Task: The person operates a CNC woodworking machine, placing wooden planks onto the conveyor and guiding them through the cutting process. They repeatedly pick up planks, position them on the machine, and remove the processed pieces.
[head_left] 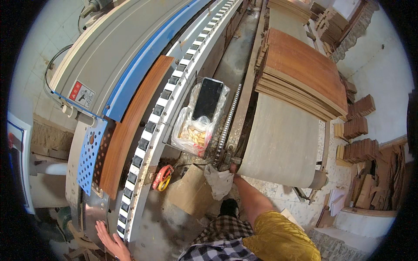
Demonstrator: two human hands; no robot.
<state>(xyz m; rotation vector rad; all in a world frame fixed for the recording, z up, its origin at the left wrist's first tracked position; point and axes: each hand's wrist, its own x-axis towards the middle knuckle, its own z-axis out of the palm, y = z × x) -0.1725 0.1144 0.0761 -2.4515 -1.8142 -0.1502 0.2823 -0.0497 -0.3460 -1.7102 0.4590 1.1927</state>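
My left hand (111,242) is open, fingers spread, beside the lower end of the machine's roller rail (142,153). A brown wood-grain strip panel (135,126) lies in the machine between the rail and its blue guard. My right arm reaches forward to the near end of the belt conveyor. There my right hand (234,168) is closed at the edge of a crumpled whitish rag (219,182), with most of its fingers hidden. Just left of the rag, red-and-yellow tape rolls (163,177) hang by the rail. A brown cardboard piece (189,192) is below the rag.
A black phone (208,99) rests on a clear plastic bag (193,135) of pale pieces beyond the rag. Stacked brown panels (302,69) sit on the grey conveyor belt (281,139) at right. A perforated blue plate (91,154) juts from the machine. Wood pieces (361,152) line the right wall.
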